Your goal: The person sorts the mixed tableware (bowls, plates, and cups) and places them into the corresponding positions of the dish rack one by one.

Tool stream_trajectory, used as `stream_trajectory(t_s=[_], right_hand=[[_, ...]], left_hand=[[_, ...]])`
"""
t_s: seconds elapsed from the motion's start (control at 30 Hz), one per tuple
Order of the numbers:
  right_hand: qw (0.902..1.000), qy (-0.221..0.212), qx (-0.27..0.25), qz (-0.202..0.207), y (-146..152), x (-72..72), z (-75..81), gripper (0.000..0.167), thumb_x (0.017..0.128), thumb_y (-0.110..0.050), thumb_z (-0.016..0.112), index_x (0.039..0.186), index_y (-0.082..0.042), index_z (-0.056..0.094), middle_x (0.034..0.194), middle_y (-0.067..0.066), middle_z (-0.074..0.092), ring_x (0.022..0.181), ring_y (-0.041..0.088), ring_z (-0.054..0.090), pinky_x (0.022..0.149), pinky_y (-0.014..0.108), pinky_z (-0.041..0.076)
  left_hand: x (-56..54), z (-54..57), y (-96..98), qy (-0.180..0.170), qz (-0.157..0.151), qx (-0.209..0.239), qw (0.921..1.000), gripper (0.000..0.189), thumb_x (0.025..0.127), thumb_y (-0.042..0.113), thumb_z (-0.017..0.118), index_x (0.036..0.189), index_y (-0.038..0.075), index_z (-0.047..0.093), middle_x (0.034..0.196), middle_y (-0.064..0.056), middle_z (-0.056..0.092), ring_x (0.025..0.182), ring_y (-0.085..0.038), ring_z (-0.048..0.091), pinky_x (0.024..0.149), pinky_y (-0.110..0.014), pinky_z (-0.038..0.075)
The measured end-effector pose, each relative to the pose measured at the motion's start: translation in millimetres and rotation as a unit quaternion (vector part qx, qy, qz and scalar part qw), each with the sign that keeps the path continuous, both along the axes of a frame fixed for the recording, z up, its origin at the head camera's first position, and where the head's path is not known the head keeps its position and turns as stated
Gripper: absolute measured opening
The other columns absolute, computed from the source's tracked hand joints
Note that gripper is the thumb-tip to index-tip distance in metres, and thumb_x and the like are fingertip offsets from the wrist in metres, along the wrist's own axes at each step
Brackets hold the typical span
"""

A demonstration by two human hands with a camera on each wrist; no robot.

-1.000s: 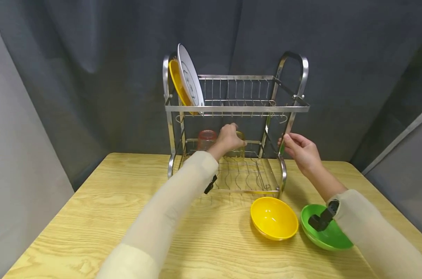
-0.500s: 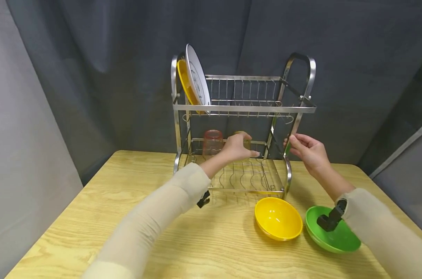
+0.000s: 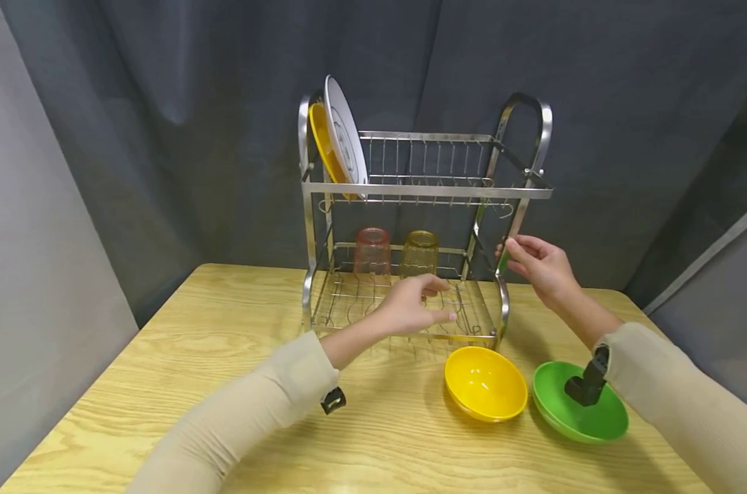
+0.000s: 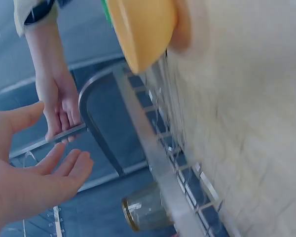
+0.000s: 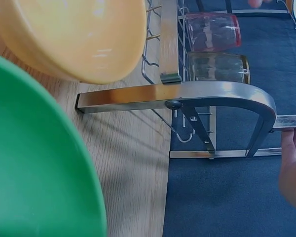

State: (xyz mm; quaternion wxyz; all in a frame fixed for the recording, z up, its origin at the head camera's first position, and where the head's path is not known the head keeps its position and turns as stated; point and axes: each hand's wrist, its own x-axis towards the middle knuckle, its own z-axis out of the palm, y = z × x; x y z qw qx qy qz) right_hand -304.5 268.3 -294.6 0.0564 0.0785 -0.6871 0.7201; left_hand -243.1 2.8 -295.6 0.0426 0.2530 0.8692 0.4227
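My left hand [image 3: 410,305] hangs over the front of the lower tier of the metal dish rack [image 3: 422,191], thumb and fingers apart with nothing between them. Behind it, a yellow glass [image 3: 420,252] stands upside down on that tier, beside a red-tinted glass [image 3: 372,248], also upside down. At the rack's right side, my right hand [image 3: 542,269] grips the upright post, thumb in front and fingers behind. The right wrist view shows this hand [image 5: 293,173] on the metal bar at its right edge.
A white plate [image 3: 346,137] and a yellow plate [image 3: 324,140] lean at the upper tier's left end. In front of the rack, a yellow bowl [image 3: 485,384] and a green bowl [image 3: 552,387] sit on the wooden table [image 3: 182,357]. A dark curtain [image 3: 225,137] hangs behind.
My left hand has let go of the yellow glass and drawn back toward me and down, leaving the glass in view. My right hand has stayed on the post.
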Motion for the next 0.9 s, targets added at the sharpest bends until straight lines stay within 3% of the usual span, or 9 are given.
stream_trajectory(t_s=[0.13, 0.3, 0.43, 0.6, 0.77, 0.9], right_hand=[[1.0000, 0.000, 0.008, -0.002, -1.7, -0.1, -0.2, 0.025, 0.088, -0.026, 0.068, 0.108, -0.014, 0.059, 0.087, -0.015, 0.074, 0.083, -0.002, 0.069, 0.075, 0.012, 0.056], [1.0000, 0.003, 0.003, 0.001, -1.0, -0.8, 0.4, 0.027, 0.089, -0.024, 0.067, 0.110, -0.011, 0.058, 0.087, -0.014, 0.074, 0.083, -0.002, 0.069, 0.073, 0.011, 0.056], [1.0000, -0.001, 0.002, 0.002, 0.1, -1.1, -0.1, 0.023, 0.089, -0.024, 0.067, 0.107, -0.013, 0.059, 0.087, -0.014, 0.074, 0.083, -0.002, 0.069, 0.074, 0.011, 0.056], [0.9999, -0.002, 0.010, 0.000, 0.4, -2.5, 0.0, 0.016, 0.089, -0.025, 0.067, 0.103, -0.019, 0.061, 0.086, -0.015, 0.073, 0.083, -0.002, 0.069, 0.074, 0.011, 0.056], [0.9999, 0.003, 0.017, 0.000, 0.7, -2.7, -0.8, 0.013, 0.090, -0.025, 0.066, 0.101, -0.021, 0.062, 0.087, -0.016, 0.073, 0.083, -0.003, 0.069, 0.075, 0.011, 0.056], [0.9997, 0.004, 0.025, -0.006, 0.2, -2.2, -1.0, 0.015, 0.089, -0.026, 0.066, 0.103, -0.021, 0.061, 0.087, -0.016, 0.073, 0.083, -0.004, 0.068, 0.076, 0.011, 0.056]], left_hand=[[15.2, -14.0, -4.8, -0.010, -0.020, 0.014, 0.9997, 0.046, 0.084, 0.023, 0.074, 0.127, 0.012, 0.060, 0.129, -0.004, 0.063, 0.120, -0.024, 0.059, 0.103, -0.036, 0.049], [25.1, -32.0, -6.7, -0.042, -0.031, 0.029, 0.9982, 0.043, 0.083, 0.020, 0.074, 0.123, 0.009, 0.061, 0.126, -0.007, 0.065, 0.117, -0.025, 0.061, 0.102, -0.035, 0.050], [30.5, -44.7, -7.0, -0.066, -0.029, 0.033, 0.9969, 0.042, 0.083, 0.018, 0.075, 0.121, 0.006, 0.062, 0.124, -0.010, 0.065, 0.114, -0.026, 0.062, 0.100, -0.029, 0.051], [34.9, -59.3, -4.9, -0.120, -0.011, 0.046, 0.9916, 0.040, 0.083, 0.020, 0.075, 0.119, 0.006, 0.062, 0.120, -0.009, 0.065, 0.106, -0.021, 0.065, 0.088, -0.025, 0.056], [34.0, -71.6, 1.6, -0.183, 0.015, 0.058, 0.9812, 0.039, 0.083, 0.022, 0.075, 0.117, 0.006, 0.063, 0.109, -0.006, 0.067, 0.092, -0.014, 0.065, 0.078, -0.026, 0.058], [32.7, -76.6, 7.5, -0.251, 0.019, 0.096, 0.9631, 0.037, 0.085, 0.015, 0.072, 0.117, 0.001, 0.062, 0.100, -0.008, 0.068, 0.091, -0.019, 0.068, 0.082, -0.029, 0.059]])
